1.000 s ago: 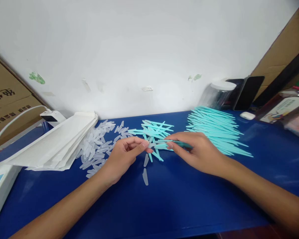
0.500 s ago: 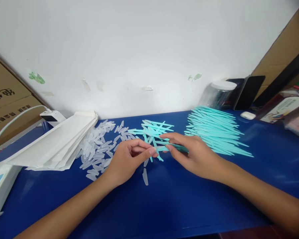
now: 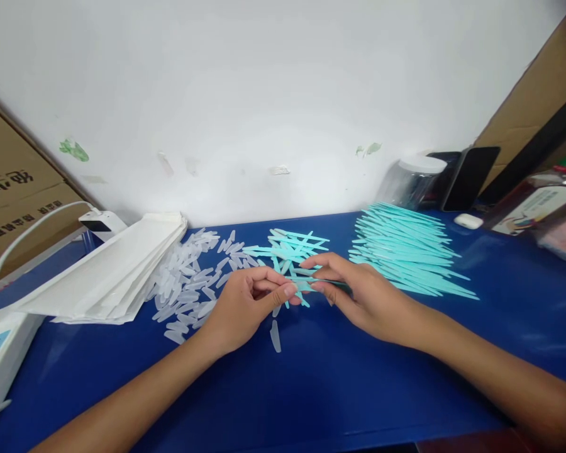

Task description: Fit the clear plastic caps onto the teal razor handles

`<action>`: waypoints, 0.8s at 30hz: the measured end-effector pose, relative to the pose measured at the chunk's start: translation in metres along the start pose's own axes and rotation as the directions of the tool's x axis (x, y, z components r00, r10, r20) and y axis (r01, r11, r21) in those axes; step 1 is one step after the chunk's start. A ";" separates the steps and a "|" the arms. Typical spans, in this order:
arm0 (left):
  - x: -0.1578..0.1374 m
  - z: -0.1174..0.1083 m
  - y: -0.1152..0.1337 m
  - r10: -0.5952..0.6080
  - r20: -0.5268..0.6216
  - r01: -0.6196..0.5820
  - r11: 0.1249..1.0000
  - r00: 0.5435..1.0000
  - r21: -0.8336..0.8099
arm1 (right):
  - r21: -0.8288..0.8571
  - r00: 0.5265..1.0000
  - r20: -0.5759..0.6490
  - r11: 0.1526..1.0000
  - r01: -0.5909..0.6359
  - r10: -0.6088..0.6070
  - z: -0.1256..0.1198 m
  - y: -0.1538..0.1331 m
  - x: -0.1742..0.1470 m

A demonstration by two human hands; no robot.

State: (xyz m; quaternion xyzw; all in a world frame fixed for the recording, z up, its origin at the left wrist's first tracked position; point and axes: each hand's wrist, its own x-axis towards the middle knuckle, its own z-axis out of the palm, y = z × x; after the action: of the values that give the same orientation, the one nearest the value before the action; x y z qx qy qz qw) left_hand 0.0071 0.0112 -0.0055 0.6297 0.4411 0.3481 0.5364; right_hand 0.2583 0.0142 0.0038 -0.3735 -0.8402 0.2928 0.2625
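Note:
My left hand [image 3: 246, 308] is closed, pinching a translucent blade cap [image 3: 302, 285] between thumb and forefinger. Opposite it, my right hand [image 3: 365, 296] grips a slim turquoise eyebrow razor [image 3: 318, 281] whose front end meets the cap; the fingers partly hide the joint. Just behind both hands lies a crisscrossed heap of turquoise razors [image 3: 290, 244]. To the left is a spread pile of loose translucent caps [image 3: 188, 286], and one single cap [image 3: 275, 336] rests in front of my left fingertips. A larger stack of turquoise razors [image 3: 405, 251] lies right of my right hand.
White paper sleeves [image 3: 108, 277] lie at the left beside a white device with a cable [image 3: 102, 221]. At the back right stand a clear jar with white lid [image 3: 417, 179], a phone [image 3: 471, 178], a white earbud case [image 3: 468, 221] and a bottle [image 3: 532, 204]. Cardboard flanks both sides.
The right fingers have shifted slightly along the razor, and the razor has tilted a little. Both hands stay in nearly the same place; the piles look unchanged.

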 end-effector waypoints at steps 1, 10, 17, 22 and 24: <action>0.000 -0.001 0.001 -0.004 -0.026 0.004 1.000 1.000 -0.004 | -0.004 1.000 -0.013 1.000 -0.001 0.001 -0.001 -0.001 0.001; 0.007 -0.024 0.007 -0.182 -0.093 0.094 0.805 0.979 -0.585 | -0.120 0.994 -0.112 0.993 -0.019 0.006 -0.005 0.004 0.003; 0.005 -0.021 0.003 -0.017 0.020 0.024 0.904 1.000 -0.428 | -0.140 0.994 -0.106 0.990 -0.005 -0.010 -0.002 0.005 0.003; 0.000 -0.020 -0.002 0.182 0.154 -0.153 0.972 0.971 -0.179 | -0.148 0.998 -0.051 0.989 0.027 -0.035 -0.010 0.008 0.002; -0.002 -0.020 -0.002 0.189 0.151 -0.180 0.981 0.970 -0.068 | -0.145 0.999 -0.046 0.989 0.019 -0.026 -0.013 0.010 0.000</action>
State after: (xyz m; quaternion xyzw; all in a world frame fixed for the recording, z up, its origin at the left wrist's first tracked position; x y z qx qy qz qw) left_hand -0.0123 0.0167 -0.0040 0.6787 0.3277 0.3578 0.5513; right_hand 0.2717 0.0235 0.0060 -0.3890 -0.8568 0.2191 0.2578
